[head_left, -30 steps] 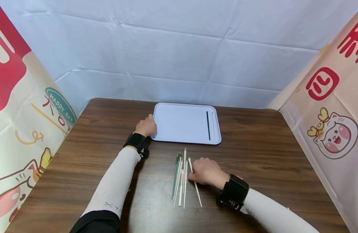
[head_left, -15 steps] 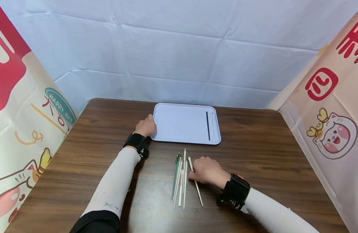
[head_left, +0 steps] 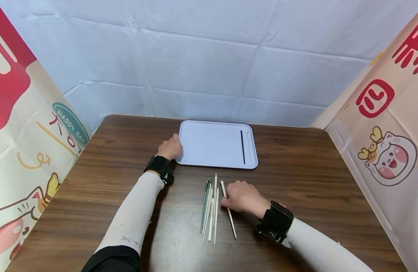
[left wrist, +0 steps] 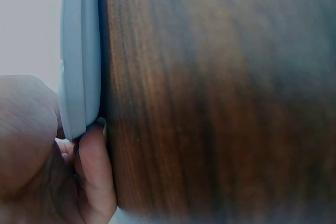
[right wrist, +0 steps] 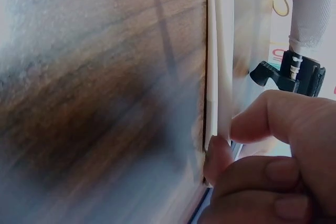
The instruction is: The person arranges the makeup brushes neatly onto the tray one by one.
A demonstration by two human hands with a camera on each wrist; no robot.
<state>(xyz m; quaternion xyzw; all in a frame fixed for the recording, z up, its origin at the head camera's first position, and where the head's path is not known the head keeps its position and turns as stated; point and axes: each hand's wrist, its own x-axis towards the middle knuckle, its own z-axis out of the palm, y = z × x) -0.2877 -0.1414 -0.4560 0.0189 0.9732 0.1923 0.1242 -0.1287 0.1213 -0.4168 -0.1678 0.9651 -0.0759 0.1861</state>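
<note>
In the head view my left hand grips the left edge of a white rectangular tray. The left wrist view shows one finger against the underside of the tray's rim. My right hand pinches a slim white stick with a rounded upper end, just right of a loose bundle. Thumb and forefinger meet around the stick in the right wrist view, close over the tabletop. Several thin sticks, white and dark green, make up the bundle; one has a fuzzy, brush-like tip.
On the tray's right side lie a black stick and a thin white stick, roughly parallel. A dark wooden table carries everything. Behind it hangs a pale cloth, and printed cloths flank both sides.
My right hand has shifted slightly rightward and away from me, and the upper end of its stick has edged away from the bundle. The left hand and tray stay put.
</note>
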